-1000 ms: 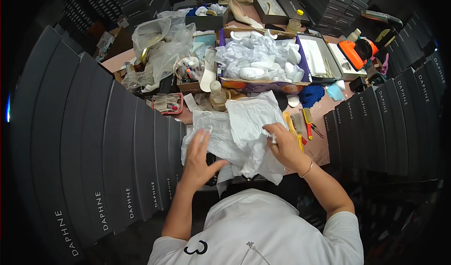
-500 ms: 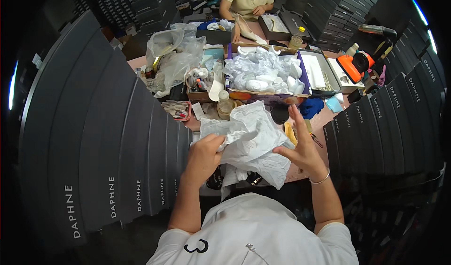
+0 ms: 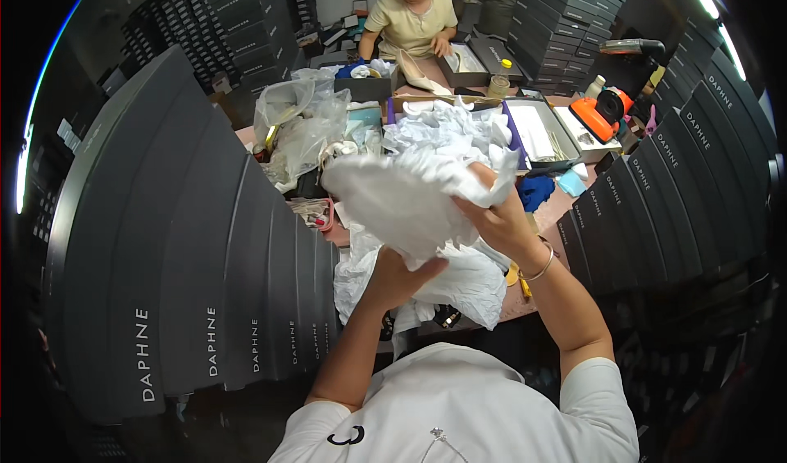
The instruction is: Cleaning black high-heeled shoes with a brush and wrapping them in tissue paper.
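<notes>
A crumpled sheet of white tissue paper [image 3: 402, 200] is lifted over the table, blurred by motion. My right hand [image 3: 498, 221] pinches it at its right edge. My left hand [image 3: 398, 281] is at the sheet's lower edge with its thumb stretched out; the paper covers its other fingers. Under both hands more white tissue paper [image 3: 467, 287] lies spread at the table's near edge. Part of a black item with shiny trim [image 3: 448, 316] peeks out below this paper.
Tall stacks of dark shoe boxes [image 3: 164, 241] and more boxes [image 3: 656, 200] flank me. Ahead are a purple box [image 3: 518, 135] of tissue paper, clear plastic bags [image 3: 307, 127] and an orange device [image 3: 602, 114]. Across the table, a person [image 3: 414, 24] sits near a pale shoe [image 3: 418, 73].
One tissue sheet has risen off the paper below. My right hand, earlier spread and without paper, now grips it. My left hand has moved right and down, its thumb now extended.
</notes>
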A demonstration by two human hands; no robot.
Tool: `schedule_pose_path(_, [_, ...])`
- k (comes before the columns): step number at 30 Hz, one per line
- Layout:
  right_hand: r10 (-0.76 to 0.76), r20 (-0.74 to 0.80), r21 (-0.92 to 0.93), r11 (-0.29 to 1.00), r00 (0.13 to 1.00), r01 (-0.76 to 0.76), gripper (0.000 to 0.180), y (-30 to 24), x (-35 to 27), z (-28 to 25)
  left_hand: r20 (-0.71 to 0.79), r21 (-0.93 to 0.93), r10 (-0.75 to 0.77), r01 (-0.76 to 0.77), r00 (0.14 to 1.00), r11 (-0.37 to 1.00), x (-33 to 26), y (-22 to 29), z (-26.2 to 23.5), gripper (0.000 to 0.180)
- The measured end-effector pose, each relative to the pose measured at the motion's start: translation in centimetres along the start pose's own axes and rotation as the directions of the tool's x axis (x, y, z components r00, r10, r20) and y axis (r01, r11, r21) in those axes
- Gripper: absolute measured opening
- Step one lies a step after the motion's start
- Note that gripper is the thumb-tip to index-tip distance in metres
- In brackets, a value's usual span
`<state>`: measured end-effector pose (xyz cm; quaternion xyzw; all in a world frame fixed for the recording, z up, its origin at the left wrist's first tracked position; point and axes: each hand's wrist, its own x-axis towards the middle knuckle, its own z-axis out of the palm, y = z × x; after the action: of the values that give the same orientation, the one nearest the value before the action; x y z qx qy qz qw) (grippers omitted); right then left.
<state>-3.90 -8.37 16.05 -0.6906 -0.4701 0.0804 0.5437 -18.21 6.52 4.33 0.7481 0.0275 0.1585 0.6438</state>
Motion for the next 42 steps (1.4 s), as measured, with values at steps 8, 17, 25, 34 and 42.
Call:
schedule_pose_path(8, [-0.559,0.169,-0.554,0.628,0.812,0.548,0.055,1.6,-3.4,-2.6,0.323,-0.914,-0.279,0.374,0.905,0.157,-2.1,1.3,-0.1,0.062])
schedule_pose_path(17, [-0.127,0.715,-0.442,0.680,0.687,0.586,0.068,2.2,-6.7,-2.1,0.161,-0.429,-0.343,0.378,0.926,0.820,-3.1,-0.6,1.5,0.045])
schedule_pose_path(25, [0.280,0.690,0.043,0.904,0.667,-0.425,0.043,6.1,-6.6,-1.6,0.144,0.199,-0.092,0.062,0.985,0.978,-1.7,4.1,1.5,0.056])
schedule_pose_path(34, [0.097,0.373,-0.664,0.722,0.923,0.192,0.065,4.9,-9.9,1.3,0.378,-0.665,-0.515,0.613,0.769,0.427,-4.6,-3.6,2.9,0.042])
schedule_pose_path(42, [0.130,0.606,-0.614,0.704,0.785,0.357,0.067,3.4,-10.8,1.5,0.292,-0.662,-0.534,0.571,0.794,0.486,-5.5,-3.4,4.1,0.050])
